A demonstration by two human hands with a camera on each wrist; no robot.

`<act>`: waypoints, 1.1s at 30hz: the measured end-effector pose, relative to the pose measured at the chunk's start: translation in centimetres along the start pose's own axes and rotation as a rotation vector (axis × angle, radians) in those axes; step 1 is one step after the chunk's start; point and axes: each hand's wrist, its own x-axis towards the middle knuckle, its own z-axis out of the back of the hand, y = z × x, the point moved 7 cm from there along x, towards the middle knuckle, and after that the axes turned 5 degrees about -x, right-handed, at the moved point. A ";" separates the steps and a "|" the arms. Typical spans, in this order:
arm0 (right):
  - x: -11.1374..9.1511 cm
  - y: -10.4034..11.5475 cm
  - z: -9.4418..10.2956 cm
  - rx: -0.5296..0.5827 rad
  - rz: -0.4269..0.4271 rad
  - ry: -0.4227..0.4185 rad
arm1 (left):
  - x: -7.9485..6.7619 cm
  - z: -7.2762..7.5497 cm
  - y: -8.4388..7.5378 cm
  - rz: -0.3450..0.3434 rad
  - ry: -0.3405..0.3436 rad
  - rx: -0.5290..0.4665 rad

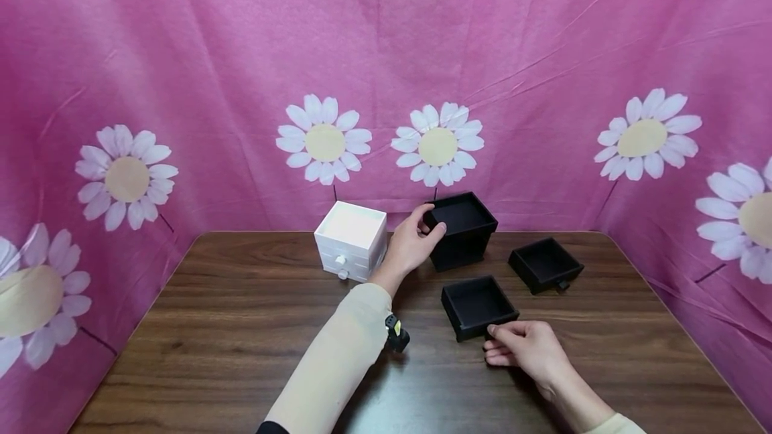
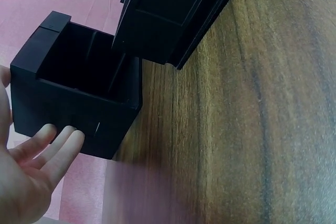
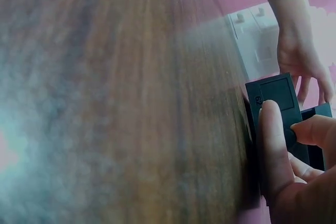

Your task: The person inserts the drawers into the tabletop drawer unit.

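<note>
A small black drawer cabinet (image 1: pixel 461 250) stands at the back of the table; its hollow front shows in the left wrist view. My left hand (image 1: pixel 413 246) holds it at its left side, thumb at the top rim. In the left wrist view several fingers (image 2: pixel 65 148) lie against the side wall. My right hand (image 1: pixel 537 353) pinches a black drawer (image 1: pixel 482 303) at the middle of its front, between thumb and fingers. The right wrist view shows the drawer's panelled front (image 3: pixel 278 93) under the thumb. From the left wrist, the drawer (image 2: pixel 168 19) appears close to the cabinet's opening.
Another black drawer (image 1: pixel 545 266), with a small knob, lies on the table to the right. Left of the left hand stands a white drawer cabinet (image 1: pixel 350 240) with two knobs. A pink curtain (image 1: pixel 386 32) with printed daisies hangs behind the brown wooden table (image 1: pixel 211 327).
</note>
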 end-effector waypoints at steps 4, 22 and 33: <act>0.1 -0.1 0.1 0.016 -0.009 -0.025 | -1.0 0.5 -1.5 0.042 0.000 0.002; 1.6 1.5 0.8 0.059 0.040 -0.019 | -1.0 0.4 -1.3 0.045 -0.008 -0.042; 3.0 2.1 1.5 0.069 0.058 -0.013 | -1.1 0.5 -1.5 0.048 0.004 -0.055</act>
